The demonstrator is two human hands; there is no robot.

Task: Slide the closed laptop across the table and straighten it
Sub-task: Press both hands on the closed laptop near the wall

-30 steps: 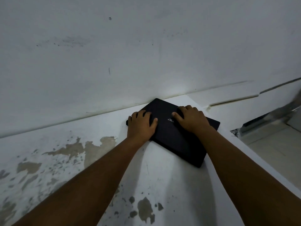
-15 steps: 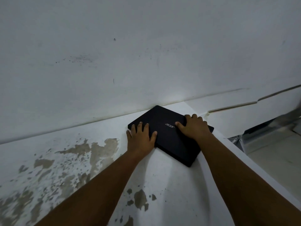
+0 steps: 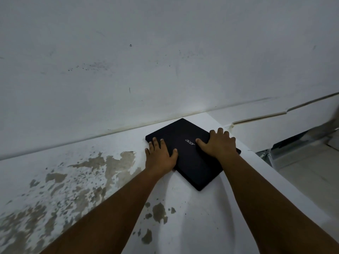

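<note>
I see a closed black Acer laptop (image 3: 192, 153) lying flat on a white table (image 3: 201, 217), at the table's far right corner and close to the white wall (image 3: 165, 61). It sits skewed, one corner pointing at the wall and another pointing back toward me, so its edges run diagonally to the table's edge. The silver logo (image 3: 189, 142) on the lid reads sideways from here.

My left hand (image 3: 160, 156) lies flat and spread, not clenched on anything: the fingers and thumb rest on the lid near the laptop's left corner, while the heel of the palm seems to sit on the table just beside the left edge. My right hand (image 3: 217, 145) is also flat on the lid, palm down, thumb stretched toward the logo. Its fingers reach the far right edge of the laptop; whether they curl over that edge I cannot tell in this dim light. Neither hand lifts the machine; both press on it from above.

The tabletop paint is peeling in brown patches (image 3: 102, 162) to the left of my left forearm, with smaller flecks (image 3: 157, 211) between my two forearms. Beyond the table's right edge the floor (image 3: 311, 171) shows.
</note>
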